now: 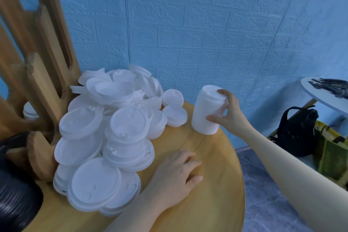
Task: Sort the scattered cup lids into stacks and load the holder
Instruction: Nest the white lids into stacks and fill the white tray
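Observation:
A big heap of white cup lids (113,128) of different sizes covers the left half of the round wooden table (216,184). To its right stands a tall, slightly tilted stack of small white lids (206,111), and my right hand (228,113) grips it from the right side, thumb low and fingers over the top. My left hand (178,173) rests flat on the tabletop beside the heap, fingers relaxed, holding nothing. The wooden lid holder (47,73) with tall upright prongs stands at the left; a few lids (30,112) show inside one slot.
A stack of black lids (17,194) sits at the lower left edge. Two small lids (174,107) lie near the wall. Right of the table, on the floor, are a black bag (297,130) and a green bag (331,152), below a white side table (323,96).

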Demonstrator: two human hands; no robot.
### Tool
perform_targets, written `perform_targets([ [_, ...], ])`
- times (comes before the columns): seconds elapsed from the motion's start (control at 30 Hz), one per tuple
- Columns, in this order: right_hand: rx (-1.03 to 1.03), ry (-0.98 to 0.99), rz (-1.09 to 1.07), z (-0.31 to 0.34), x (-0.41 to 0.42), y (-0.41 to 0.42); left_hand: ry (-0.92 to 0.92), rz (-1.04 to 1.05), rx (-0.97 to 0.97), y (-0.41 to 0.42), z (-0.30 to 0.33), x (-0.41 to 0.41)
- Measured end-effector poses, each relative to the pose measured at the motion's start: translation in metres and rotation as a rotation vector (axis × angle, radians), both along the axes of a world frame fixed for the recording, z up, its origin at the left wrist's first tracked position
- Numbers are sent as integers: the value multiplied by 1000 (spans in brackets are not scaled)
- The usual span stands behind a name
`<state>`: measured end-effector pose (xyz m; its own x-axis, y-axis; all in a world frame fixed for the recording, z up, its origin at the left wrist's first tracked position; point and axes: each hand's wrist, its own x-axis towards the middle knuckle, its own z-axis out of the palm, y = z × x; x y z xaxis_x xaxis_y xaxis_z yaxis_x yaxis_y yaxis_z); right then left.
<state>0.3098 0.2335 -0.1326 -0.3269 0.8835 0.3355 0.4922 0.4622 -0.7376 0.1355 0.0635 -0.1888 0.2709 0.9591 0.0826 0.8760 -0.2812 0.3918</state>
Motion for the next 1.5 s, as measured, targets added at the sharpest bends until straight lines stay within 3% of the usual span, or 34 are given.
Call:
perform_targets([
  [0.4, -46, -83, 41, 2, -29, 39, -19, -23, -4, -1, 2, -1],
  [0.5, -79, -28, 19, 2, -30, 40, -28, -21, 2, 0, 1, -1],
  [0.63, 147, 61, -108, 9, -32, 8, -101, 0, 34, -1, 0, 1],
  [0.73, 340, 111, -8, 20, -49, -34, -233, 115, 268, -2, 7, -4],
  [0.8, 343, 123, 78, 25, -64, -59, -264, 218, 529, -9, 17, -12],
  [0.9, 251, 170, 241, 26, -89, -92, -276, 317, 635, -37, 43, -24],
  [1.0, 145, 85, 373, 19, -119, -110, -315, 373, 584, -75, 47, -37],
  [1.13, -84, -61, 464, 8, -150, -114, -654, 441, 409, -119, 35, -46],
  [1.37, 57, 102, 264, 6, -141, -122, -1159, 556, 245, -150, 26, -46],
  [1.5, 38, 53, 295, -3, -135, -123, -1188, 552, 193, -154, 23, -35],
])
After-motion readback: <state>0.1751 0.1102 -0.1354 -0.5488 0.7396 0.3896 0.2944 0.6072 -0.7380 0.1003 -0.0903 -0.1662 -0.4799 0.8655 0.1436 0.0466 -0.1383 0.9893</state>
